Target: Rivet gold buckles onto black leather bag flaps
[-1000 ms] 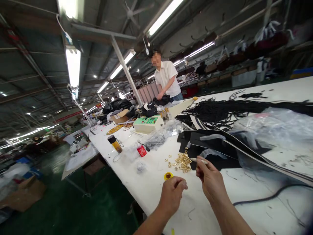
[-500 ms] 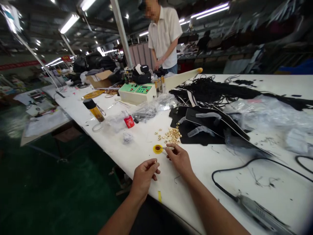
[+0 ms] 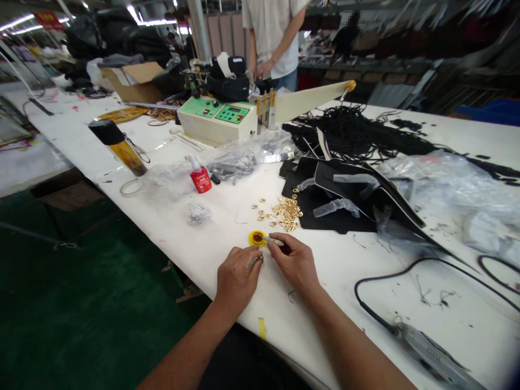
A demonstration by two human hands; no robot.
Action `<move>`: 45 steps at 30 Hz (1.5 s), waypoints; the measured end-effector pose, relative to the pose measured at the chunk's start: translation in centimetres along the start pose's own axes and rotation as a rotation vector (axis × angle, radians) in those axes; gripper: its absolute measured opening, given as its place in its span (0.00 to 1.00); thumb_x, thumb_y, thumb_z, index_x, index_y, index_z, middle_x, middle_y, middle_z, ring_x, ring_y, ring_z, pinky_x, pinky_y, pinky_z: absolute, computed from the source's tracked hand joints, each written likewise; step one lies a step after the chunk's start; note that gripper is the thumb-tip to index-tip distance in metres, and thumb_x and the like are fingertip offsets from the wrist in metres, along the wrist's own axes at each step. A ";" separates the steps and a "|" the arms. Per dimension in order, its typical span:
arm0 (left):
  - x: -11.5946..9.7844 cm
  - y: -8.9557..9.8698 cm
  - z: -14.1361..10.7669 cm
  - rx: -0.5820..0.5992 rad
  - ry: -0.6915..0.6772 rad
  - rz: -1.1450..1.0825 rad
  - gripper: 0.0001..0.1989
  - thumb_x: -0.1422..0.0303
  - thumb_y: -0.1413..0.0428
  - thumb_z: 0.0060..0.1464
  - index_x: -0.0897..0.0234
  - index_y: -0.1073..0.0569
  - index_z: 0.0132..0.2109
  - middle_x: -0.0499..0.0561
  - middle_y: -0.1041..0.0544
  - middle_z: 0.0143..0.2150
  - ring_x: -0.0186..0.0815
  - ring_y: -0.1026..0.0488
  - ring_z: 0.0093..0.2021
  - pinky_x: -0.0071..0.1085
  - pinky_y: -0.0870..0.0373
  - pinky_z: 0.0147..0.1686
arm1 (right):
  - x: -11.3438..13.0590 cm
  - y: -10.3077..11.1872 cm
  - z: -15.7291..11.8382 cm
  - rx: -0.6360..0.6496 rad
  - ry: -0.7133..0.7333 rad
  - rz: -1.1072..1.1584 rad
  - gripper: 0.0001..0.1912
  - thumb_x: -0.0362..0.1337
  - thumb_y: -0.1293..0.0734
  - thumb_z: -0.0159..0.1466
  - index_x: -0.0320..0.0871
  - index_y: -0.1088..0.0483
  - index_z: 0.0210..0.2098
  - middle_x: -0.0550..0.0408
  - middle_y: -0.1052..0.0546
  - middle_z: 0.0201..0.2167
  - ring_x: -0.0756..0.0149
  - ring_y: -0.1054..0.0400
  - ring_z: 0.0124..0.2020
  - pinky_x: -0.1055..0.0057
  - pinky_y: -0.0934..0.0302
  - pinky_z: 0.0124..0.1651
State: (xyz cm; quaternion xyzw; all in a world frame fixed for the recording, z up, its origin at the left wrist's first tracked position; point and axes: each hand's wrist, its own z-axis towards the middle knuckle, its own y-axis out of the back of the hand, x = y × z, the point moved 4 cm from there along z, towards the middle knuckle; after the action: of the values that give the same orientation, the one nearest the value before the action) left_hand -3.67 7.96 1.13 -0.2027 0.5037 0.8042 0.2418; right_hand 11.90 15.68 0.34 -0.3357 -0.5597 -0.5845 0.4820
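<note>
Between thumb and fingers, my left hand (image 3: 239, 273) pinches a small gold metal piece (image 3: 259, 259) at the near side of a yellow dish. The round yellow dish (image 3: 252, 241) has dark amber stuff in its middle. My right hand (image 3: 293, 260) is closed on a thin white stick (image 3: 274, 240), its tip at the dish. Behind the dish lies a pile of small gold pieces (image 3: 287, 212), with a few loose ones to its left. A red bottle (image 3: 201, 179) with a pale nozzle stands farther back on the left.
On the white table (image 3: 227, 211) are black panels (image 3: 333, 216), a green-and-cream machine (image 3: 219, 122), black cords (image 3: 345, 130), plastic bags and a yellow bottle with black cap (image 3: 122, 149). A corded grey tool (image 3: 430, 352) lies near right. A person (image 3: 274, 38) stands across the table.
The view has tilted down and come closer. My left hand has moved up toward the dish and turned more palm-down, still pinching the gold piece. My right hand keeps the stick at the dish.
</note>
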 end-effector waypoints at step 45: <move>1.5 0.7 -0.5 -0.101 0.405 -0.371 0.17 0.66 0.35 0.57 0.59 0.22 0.54 0.45 0.16 0.39 0.28 0.29 0.29 0.28 0.29 0.35 | 3.7 1.2 -1.8 0.078 0.050 0.254 0.11 0.46 0.31 0.70 0.45 0.27 0.42 0.60 0.25 0.27 0.68 0.28 0.26 0.70 0.36 0.33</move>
State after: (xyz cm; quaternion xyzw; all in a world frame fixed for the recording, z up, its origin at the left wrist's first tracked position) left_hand -5.26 7.48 0.61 -0.4598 0.4553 0.7134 0.2691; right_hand 12.17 13.31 3.88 -0.3703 -0.5228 -0.5048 0.5785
